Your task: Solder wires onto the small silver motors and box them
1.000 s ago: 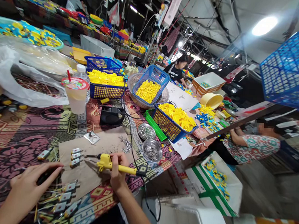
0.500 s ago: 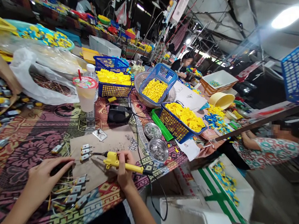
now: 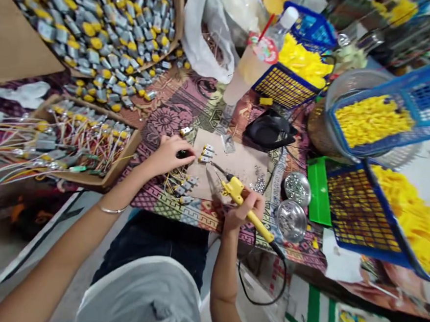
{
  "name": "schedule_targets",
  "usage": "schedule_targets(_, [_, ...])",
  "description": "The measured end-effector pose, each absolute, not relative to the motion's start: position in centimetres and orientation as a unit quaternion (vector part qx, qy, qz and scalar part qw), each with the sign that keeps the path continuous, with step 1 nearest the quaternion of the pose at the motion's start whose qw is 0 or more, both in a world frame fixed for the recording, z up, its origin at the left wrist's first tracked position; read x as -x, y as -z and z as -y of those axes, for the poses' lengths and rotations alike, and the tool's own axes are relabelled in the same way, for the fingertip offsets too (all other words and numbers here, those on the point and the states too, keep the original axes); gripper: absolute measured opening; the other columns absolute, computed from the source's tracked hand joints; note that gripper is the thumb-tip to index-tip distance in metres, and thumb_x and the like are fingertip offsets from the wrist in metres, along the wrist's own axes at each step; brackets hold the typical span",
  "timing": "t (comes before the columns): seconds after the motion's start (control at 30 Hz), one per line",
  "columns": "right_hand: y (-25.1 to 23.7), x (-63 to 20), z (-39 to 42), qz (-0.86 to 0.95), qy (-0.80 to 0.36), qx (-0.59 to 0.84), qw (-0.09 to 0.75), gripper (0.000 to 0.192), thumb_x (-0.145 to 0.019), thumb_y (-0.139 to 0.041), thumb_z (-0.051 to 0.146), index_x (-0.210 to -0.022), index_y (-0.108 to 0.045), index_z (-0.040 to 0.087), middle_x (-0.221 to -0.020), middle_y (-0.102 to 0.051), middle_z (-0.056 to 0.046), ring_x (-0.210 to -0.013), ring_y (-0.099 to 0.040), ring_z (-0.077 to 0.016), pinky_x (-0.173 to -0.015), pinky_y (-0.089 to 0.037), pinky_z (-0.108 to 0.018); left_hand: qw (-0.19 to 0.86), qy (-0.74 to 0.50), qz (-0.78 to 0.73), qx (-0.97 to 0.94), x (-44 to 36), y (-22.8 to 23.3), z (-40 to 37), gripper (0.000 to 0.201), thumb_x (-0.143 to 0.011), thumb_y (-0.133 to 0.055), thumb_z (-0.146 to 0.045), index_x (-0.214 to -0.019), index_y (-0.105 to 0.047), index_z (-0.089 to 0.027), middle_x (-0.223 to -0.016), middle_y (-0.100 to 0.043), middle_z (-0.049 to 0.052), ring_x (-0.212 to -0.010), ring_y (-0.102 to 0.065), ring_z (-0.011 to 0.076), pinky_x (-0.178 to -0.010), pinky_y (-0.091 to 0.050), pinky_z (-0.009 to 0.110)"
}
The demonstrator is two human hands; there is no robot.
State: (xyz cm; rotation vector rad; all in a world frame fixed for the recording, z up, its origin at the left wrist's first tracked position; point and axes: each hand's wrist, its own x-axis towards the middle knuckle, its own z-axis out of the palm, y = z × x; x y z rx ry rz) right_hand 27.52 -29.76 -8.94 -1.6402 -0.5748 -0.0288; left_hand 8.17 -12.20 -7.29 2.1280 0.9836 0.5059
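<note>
My right hand is closed around a yellow soldering iron with a black cord. Its thin tip points left, just short of a row of small silver motors on a brown cardboard sheet. My left hand is at the sheet's left edge, beside those motors, thumb and forefinger stretched out with a dark gap between them; nothing shows in it. Below it lie several motors with wires. One loose motor lies above the hand. Tiny metal bits are scattered on the sheet's right part.
Left are a large box of motors and a carton of wired motors. A drink cup and black fan-like device stand behind the sheet. Right are metal dishes, a green tray and a blue basket of yellow parts.
The view has swung down and to the left, bringing the motor boxes and my lap into sight. Both hands keep much the same places at the cardboard; the iron stays in my right hand.
</note>
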Motion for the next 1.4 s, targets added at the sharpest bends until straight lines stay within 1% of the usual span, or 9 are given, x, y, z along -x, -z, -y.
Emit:
schedule_targets(0.2, [8.1,-26.7,29.8,0.281,-0.005,0.722,0.632,0.043,-0.096,-0.052,0.064,-0.088,-0.063,0.023,-0.072,-0.059,0.002,-0.055,-0.057,-0.0132,-0.046,-0.045,-0.028,0.362,-0.194,-0.392,-0.823,-8.2,6.8,12.4,0.011,-0.096,-0.069,-0.032,-0.097,-0.078,-0.026,-0.108,-0.081,0.001,-0.114,-0.063,0.0265,-0.111,-0.029,0.051])
schedule_targets(0.37, [7.6,-26.2,29.5,0.292,0.008,0.721,0.628,0.043,-0.096,-0.052,0.065,-0.087,-0.063,0.023,-0.075,-0.060,0.001,-0.063,-0.061,-0.0136,-0.055,-0.052,-0.030,0.361,-0.181,-0.400,-0.823,-8.2,6.8,12.3,0.012,-0.098,-0.069,-0.033,-0.100,-0.079,-0.027,-0.103,-0.078,0.000,-0.112,-0.063,0.0268,-0.115,-0.031,0.053])
schedule_targets(0.5, [7.6,-26.4,29.7,0.312,0.020,0.712,0.628,0.042,-0.099,-0.052,0.060,-0.089,-0.066,0.022,-0.078,-0.061,0.001,-0.069,-0.063,-0.0131,-0.064,-0.056,-0.031,0.366,-0.186,-0.399,-0.820,-8.1,6.8,12.2,0.010,-0.097,-0.073,-0.035,-0.099,-0.079,-0.028,-0.100,-0.077,0.001,-0.112,-0.063,0.0279,-0.119,-0.030,0.057])
schedule_targets(0.6, [7.9,-26.7,29.9,0.332,0.014,0.696,0.637,0.039,-0.099,-0.054,0.057,-0.090,-0.068,0.022,-0.080,-0.062,0.000,-0.073,-0.065,-0.0136,-0.067,-0.058,-0.032,0.362,-0.187,-0.401,-0.821,-8.1,6.8,12.2,0.007,-0.096,-0.074,-0.035,-0.097,-0.079,-0.031,-0.101,-0.077,0.000,-0.112,-0.063,0.0284,-0.120,-0.030,0.059])
schedule_targets(0.77, [8.5,-26.7,30.1,0.336,-0.008,0.708,0.621,0.038,-0.100,-0.053,0.058,-0.095,-0.070,0.024,-0.081,-0.064,0.000,-0.069,-0.065,-0.0132,-0.068,-0.060,-0.034,0.355,-0.188,-0.409,-0.820,-8.3,6.7,12.4,0.010,-0.096,-0.072,-0.035,-0.098,-0.079,-0.028,-0.105,-0.078,0.001,-0.112,-0.064,0.0284,-0.119,-0.033,0.059])
schedule_targets(1.0, [8.5,-26.4,30.2,0.324,-0.026,0.738,0.592,0.045,-0.100,-0.048,0.063,-0.097,-0.069,0.024,-0.085,-0.065,-0.003,-0.075,-0.069,-0.0163,-0.070,-0.062,-0.038,0.372,-0.183,-0.414,-0.811,-8.1,6.3,12.1,0.013,-0.096,-0.070,-0.033,-0.102,-0.079,-0.026,-0.105,-0.077,0.002,-0.110,-0.065,0.0279,-0.117,-0.034,0.057])
schedule_targets(1.13, [8.5,-26.5,30.1,0.319,-0.008,0.736,0.597,0.045,-0.099,-0.049,0.064,-0.094,-0.068,0.024,-0.084,-0.065,-0.003,-0.074,-0.069,-0.0166,-0.068,-0.062,-0.038,0.387,-0.176,-0.409,-0.808,-8.1,6.1,12.2,0.017,-0.099,-0.070,-0.039,-0.107,-0.080,-0.028,-0.104,-0.078,0.002,-0.112,-0.063,0.0283,-0.119,-0.032,0.059])
schedule_targets(1.33, [8.0,-26.4,29.9,0.306,0.006,0.734,0.606,0.043,-0.100,-0.049,0.063,-0.093,-0.067,0.024,-0.078,-0.061,-0.001,-0.068,-0.066,-0.0169,-0.064,-0.060,-0.038,0.403,-0.176,-0.407,-0.800,-8.2,5.8,12.2,0.024,-0.103,-0.069,-0.048,-0.099,-0.081,-0.028,-0.103,-0.077,0.002,-0.114,-0.063,0.0291,-0.117,-0.034,0.058])
schedule_targets(1.4, [7.8,-26.4,29.9,0.301,0.006,0.731,0.612,0.042,-0.100,-0.050,0.062,-0.093,-0.067,0.024,-0.078,-0.060,-0.001,-0.068,-0.066,-0.0171,-0.064,-0.059,-0.039,0.408,-0.172,-0.401,-0.802,-8.1,5.7,12.2,0.022,-0.103,-0.071,-0.048,-0.104,-0.081,-0.028,-0.103,-0.076,0.002,-0.116,-0.063,0.0296,-0.117,-0.033,0.059])
